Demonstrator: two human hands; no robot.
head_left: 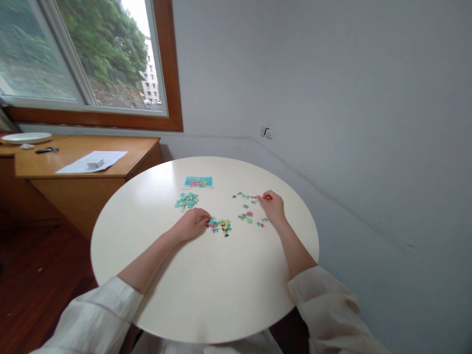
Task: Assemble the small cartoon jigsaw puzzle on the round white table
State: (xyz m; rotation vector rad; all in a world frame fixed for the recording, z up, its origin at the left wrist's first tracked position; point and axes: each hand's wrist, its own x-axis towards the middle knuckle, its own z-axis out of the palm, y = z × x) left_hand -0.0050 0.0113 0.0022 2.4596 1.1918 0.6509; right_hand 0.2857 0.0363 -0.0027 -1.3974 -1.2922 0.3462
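Observation:
My left hand point(193, 222) rests on the table with its fingers pinched at the left end of a partly joined jigsaw puzzle point(224, 225), which shows a yellow cartoon figure. A dark pink jigsaw piece point(208, 222) shows at those fingertips. Over on the right, my right hand point(272, 204) has curled fingers, with thumb and index closed at a small pink jigsaw piece point(254, 197). Loose pink and green pieces point(246, 215) lie scattered between the puzzle and this hand. Beyond my left hand is a heap of turquoise pieces point(187, 200).
A picture card point(199, 182) lies toward the far side of the round white table point(206, 295). To the left stands a wooden desk point(143, 152) bearing paper point(70, 166), a small white box point(95, 163), a dark object point(47, 150) and a white plate point(27, 138). Walls stand behind and right.

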